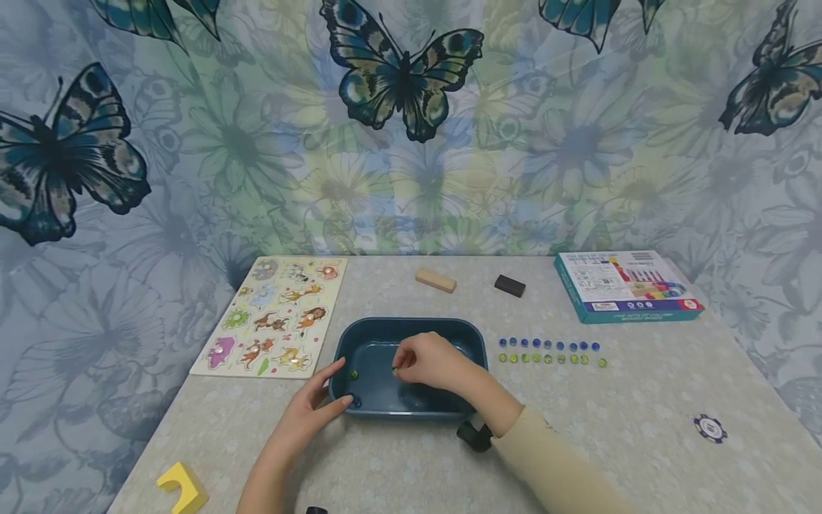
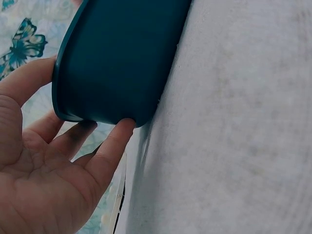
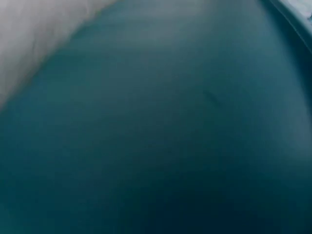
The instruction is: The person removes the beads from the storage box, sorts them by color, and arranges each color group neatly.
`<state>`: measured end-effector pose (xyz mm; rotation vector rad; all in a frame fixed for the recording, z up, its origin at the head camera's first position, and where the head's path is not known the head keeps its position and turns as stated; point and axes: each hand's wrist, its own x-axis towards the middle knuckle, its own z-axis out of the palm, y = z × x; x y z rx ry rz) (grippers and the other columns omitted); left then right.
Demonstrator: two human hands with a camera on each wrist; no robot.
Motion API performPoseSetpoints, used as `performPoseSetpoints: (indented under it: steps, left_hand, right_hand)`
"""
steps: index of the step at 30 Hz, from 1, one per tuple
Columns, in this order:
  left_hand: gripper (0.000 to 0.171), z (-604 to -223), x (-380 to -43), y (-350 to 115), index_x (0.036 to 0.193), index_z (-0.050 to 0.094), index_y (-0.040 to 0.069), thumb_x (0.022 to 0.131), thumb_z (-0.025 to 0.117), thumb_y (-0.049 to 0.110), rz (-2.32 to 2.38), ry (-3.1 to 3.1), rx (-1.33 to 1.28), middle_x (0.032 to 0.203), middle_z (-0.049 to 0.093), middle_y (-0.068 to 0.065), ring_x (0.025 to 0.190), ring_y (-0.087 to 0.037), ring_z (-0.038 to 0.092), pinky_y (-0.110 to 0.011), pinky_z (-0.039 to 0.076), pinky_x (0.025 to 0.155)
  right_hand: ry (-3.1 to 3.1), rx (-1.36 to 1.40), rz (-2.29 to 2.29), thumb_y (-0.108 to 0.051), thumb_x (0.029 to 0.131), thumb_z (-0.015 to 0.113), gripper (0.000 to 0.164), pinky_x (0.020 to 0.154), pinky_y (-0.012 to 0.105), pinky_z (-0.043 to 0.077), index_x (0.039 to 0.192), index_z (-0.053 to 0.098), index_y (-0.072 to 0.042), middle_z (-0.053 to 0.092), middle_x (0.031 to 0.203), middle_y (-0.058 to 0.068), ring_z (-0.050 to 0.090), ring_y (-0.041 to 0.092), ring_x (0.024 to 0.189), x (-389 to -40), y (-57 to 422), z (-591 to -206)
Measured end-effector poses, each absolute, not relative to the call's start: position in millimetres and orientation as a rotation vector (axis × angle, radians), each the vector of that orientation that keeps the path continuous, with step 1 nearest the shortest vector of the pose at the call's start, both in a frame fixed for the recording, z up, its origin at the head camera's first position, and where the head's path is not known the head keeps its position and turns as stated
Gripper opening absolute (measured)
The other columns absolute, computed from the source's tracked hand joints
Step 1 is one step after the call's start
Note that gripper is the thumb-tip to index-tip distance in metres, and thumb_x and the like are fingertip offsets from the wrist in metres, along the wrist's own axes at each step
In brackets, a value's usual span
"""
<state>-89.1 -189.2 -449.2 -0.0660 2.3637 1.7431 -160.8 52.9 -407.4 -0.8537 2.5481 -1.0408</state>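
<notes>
My left hand (image 1: 310,408) grips the left end of a dark blue rectangular tub (image 1: 411,412), thumb and fingers spread round its corner. In the left wrist view, thumb and fingertips touch the outer wall of the tub (image 2: 117,58). Above the tub's floor, my right hand (image 1: 433,363) pinches a small green marble (image 1: 394,369), mostly hidden by the fingertips. Another green marble (image 1: 354,374) and a dark blue marble (image 1: 356,401) lie at the tub's left end. The right wrist view has only the tub's blurred surface (image 3: 146,107); no hand appears there.
Right of the tub run a row of blue marbles (image 1: 536,343) and a row of green marbles (image 1: 536,358). Around them are an animal puzzle board (image 1: 282,307), a wooden block (image 1: 436,280), a black block (image 1: 510,285), a game box (image 1: 626,285), a chip (image 1: 710,428) and a yellow arch (image 1: 185,489).
</notes>
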Motion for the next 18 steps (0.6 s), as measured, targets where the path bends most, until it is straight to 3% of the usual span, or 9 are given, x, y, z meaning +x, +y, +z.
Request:
performPoseSetpoints:
  steps: [6, 13, 18]
  left_hand:
    - [0.063, -449, -90, -188, 0.140, 0.042, 0.027, 0.084, 0.070, 0.024, 1.746, 2.356, -0.093, 0.152, 0.025, -0.006, 0.137, -0.039, 0.023, -0.055, 0.022, 0.109]
    - [0.064, -450, -90, -189, 0.141, 0.040, 0.026, 0.084, 0.070, 0.024, 1.734, 2.358, -0.106, 0.153, 0.022, -0.009, 0.136, -0.042, 0.021, -0.057, 0.025, 0.107]
    - [0.064, -450, -89, -189, 0.140, 0.041, 0.025, 0.084, 0.070, 0.022, 1.755, 2.361, -0.077, 0.152, 0.025, -0.006, 0.138, -0.038, 0.021, -0.054, 0.021, 0.109]
  right_hand:
    - [2.625, -0.851, -1.107, -0.016, 0.085, 0.069, 0.005, 0.060, 0.022, 0.050, 0.090, 0.068, -0.016, 0.063, 0.079, -0.010, 0.057, 0.004, 0.070, -155, 86, -392]
    - [2.754, -0.664, -1.121, -0.019, 0.085, 0.069, 0.006, 0.061, 0.025, 0.050, 0.090, 0.068, -0.018, 0.062, 0.079, -0.009, 0.057, 0.007, 0.071, -146, 138, -378]
    - [2.846, -0.536, -1.100, -0.017, 0.085, 0.068, 0.008, 0.064, 0.027, 0.051, 0.093, 0.068, -0.013, 0.063, 0.080, -0.005, 0.058, 0.010, 0.074, -146, 186, -376]
